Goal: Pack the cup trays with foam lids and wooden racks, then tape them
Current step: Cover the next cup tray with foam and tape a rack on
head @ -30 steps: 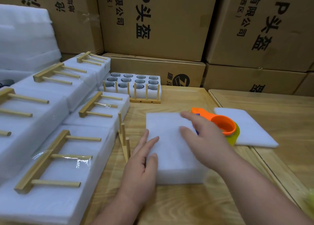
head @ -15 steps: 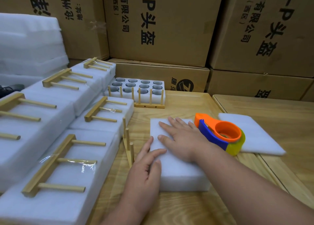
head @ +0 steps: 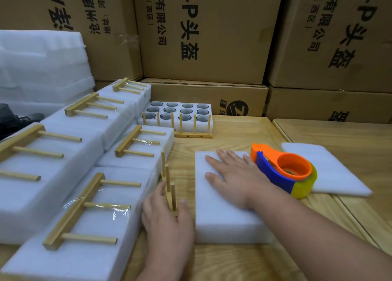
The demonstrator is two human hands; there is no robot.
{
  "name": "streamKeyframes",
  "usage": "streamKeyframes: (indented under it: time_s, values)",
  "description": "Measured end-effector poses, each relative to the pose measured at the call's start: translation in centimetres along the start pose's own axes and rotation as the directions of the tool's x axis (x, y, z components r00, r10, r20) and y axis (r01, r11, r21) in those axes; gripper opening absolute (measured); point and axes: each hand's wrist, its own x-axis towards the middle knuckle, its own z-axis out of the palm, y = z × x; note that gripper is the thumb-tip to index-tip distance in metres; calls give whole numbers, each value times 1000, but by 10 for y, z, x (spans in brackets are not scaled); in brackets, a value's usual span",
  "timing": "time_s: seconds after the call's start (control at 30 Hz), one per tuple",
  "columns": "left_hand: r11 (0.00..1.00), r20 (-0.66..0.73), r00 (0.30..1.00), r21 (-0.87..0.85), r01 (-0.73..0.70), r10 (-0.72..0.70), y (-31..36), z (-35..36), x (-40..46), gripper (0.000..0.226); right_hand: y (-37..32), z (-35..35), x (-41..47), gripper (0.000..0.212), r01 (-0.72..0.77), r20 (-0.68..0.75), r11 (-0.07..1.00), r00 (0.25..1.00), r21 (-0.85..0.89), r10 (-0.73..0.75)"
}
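left hand (head: 167, 217) | I see it low, fingers and thumb curled round an upright wooden rack (head: 169, 187) || right hand (head: 235, 174) | flat, fingers spread, palm pressing the foam lid (head: 220, 219)

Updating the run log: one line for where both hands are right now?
right hand: flat on foam lid | left hand: gripping upright wooden rack | tape dispenser: idle beside lid | taping: not yet

You get bright, even indoor light with only soft shadows under the right hand (head: 235, 179). Glare glints off the clear tape (head: 118, 209) at 8 o'clock. Cardboard boxes (head: 203, 32) bow outward toward 12 o'clock, and edges blur slightly.
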Motion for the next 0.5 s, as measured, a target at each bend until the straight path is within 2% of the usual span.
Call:
streamKeyframes:
  time_s: [0.1,0.2,0.33,0.43,0.5]
  values:
    - [999,28,999,-2,-45,45,-1,3,2,22,-1,-1,0,67,0,6,1000,1000,-6,0]
    - [988,15,997,-135,-77,80,14,-2,7,21,0,0,-1,68,5,-7,1000,1000,0,-5]
    - [927,-71,978,-310,-211,198,43,-8,16,22,1,-1,-1,70,11,-14,1000,1000,21,-11]
    - [881,8,974,-428,-202,227,63,-2,16,22,1,-2,0,61,5,-33,996,999,85,-2]
    - [888,87,956,-401,-223,280,70,7,15,21,4,-5,-2,59,-19,-53,970,998,244,33]
